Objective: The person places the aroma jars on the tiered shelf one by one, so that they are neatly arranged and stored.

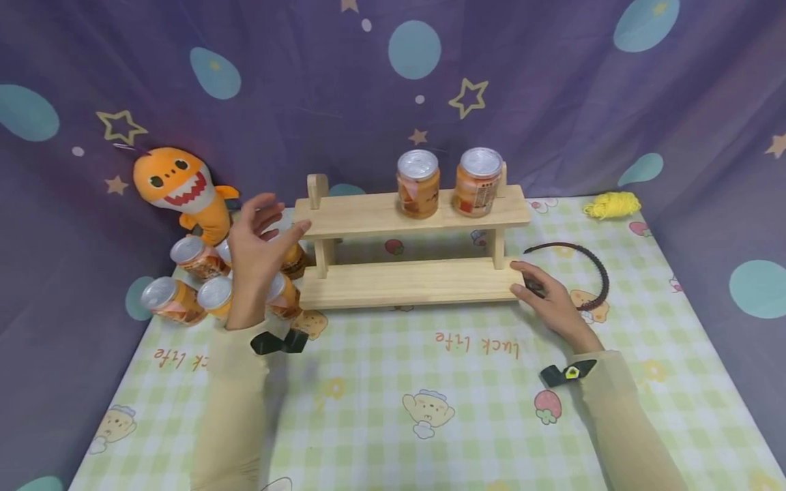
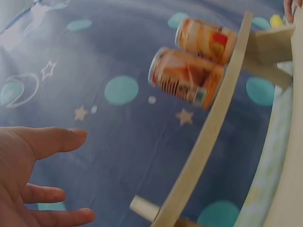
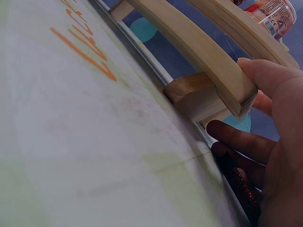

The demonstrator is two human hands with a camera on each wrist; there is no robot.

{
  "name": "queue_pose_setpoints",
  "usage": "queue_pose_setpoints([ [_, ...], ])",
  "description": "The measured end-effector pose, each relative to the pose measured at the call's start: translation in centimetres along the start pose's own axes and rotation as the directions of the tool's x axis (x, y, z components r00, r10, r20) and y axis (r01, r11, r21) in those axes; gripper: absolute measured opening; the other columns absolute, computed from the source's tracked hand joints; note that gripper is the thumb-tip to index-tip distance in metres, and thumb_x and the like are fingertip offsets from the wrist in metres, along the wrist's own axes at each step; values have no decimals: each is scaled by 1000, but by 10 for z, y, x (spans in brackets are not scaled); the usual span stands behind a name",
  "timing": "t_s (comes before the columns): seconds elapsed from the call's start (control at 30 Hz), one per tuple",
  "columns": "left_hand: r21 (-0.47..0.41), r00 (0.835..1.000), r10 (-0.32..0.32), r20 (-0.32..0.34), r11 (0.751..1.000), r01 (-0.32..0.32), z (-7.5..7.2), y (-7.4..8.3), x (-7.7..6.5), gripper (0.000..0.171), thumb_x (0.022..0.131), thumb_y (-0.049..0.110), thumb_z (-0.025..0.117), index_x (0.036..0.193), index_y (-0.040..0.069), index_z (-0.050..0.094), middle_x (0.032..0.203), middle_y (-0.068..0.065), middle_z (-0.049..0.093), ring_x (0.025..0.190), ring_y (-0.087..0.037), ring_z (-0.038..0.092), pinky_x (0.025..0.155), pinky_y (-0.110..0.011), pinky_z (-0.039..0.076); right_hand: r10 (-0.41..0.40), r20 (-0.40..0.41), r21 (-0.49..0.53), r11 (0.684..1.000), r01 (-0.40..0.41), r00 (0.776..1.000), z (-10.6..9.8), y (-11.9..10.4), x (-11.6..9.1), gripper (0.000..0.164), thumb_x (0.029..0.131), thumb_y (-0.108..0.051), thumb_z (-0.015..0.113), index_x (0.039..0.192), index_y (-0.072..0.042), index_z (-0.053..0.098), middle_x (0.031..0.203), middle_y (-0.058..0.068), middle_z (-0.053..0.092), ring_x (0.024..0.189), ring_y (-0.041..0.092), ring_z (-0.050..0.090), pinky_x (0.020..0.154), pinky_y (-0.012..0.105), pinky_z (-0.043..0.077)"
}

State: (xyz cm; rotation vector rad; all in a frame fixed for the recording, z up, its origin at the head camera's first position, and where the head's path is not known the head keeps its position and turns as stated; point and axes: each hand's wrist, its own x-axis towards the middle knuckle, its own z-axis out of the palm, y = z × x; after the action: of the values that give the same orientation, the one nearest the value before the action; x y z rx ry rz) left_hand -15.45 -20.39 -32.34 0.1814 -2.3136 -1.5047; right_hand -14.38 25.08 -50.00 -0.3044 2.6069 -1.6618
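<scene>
We find the two-tier wooden shelf (image 1: 405,225) standing upright at the centre of the worktop (image 1: 368,368), which wears a green-and-white checked cloth; clock positions below are read from the shelf's middle in the head view. Two lidded cans (image 1: 419,187) stand upright on the upper board (image 1: 356,215), at twelve and one o'clock, side by side with a small gap between them. At nine o'clock we note the left hand (image 1: 254,249), raised near the shelf's end, thumb apart from the fingers — its grip is wide and holds nothing, and the left wrist view shows it clear of the wood. Between three and four o'clock, the right hand (image 1: 552,303) pinches the end of the lower board (image 1: 405,283), thumb against its edge. We record a group of similar cans (image 1: 196,257) between eight and nine o'clock, partly hidden by the left hand; we cannot tell their full number. Just beyond them, towards ten, sits an orange plush shark (image 1: 205,194). A dark hoop (image 1: 606,278) lies beside the right hand at three — yellow yarn (image 1: 612,204) lies farther out, slightly above three.
</scene>
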Motion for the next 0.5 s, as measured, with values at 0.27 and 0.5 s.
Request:
queue_pose_setpoints([
  [0.27, 57, 992, -79, -100, 995, 85, -39, -26, -3, 60, 80, 22, 83, 135, 21, 58, 124, 1, 66, 111, -5, 59, 93, -22, 47, 4, 2, 1, 1000, -4, 1000, 1, 0, 0, 47, 100, -22, 62, 146, -15, 51, 139, 16, 60, 107, -14, 54, 90, 4, 40],
  [0.5, -21, 958, -148, -244, 989, 147, -78, -52, -5, 55, 76, 11, 85, 125, 21, 63, 99, 17, 66, 95, -3, 63, 81, -12, 47, 5, 1, -18, 1000, -5, 1000, 0, 1, 0, 48, 100, -23, 62, 146, -16, 51, 137, 17, 61, 107, -16, 53, 90, 3, 39],
])
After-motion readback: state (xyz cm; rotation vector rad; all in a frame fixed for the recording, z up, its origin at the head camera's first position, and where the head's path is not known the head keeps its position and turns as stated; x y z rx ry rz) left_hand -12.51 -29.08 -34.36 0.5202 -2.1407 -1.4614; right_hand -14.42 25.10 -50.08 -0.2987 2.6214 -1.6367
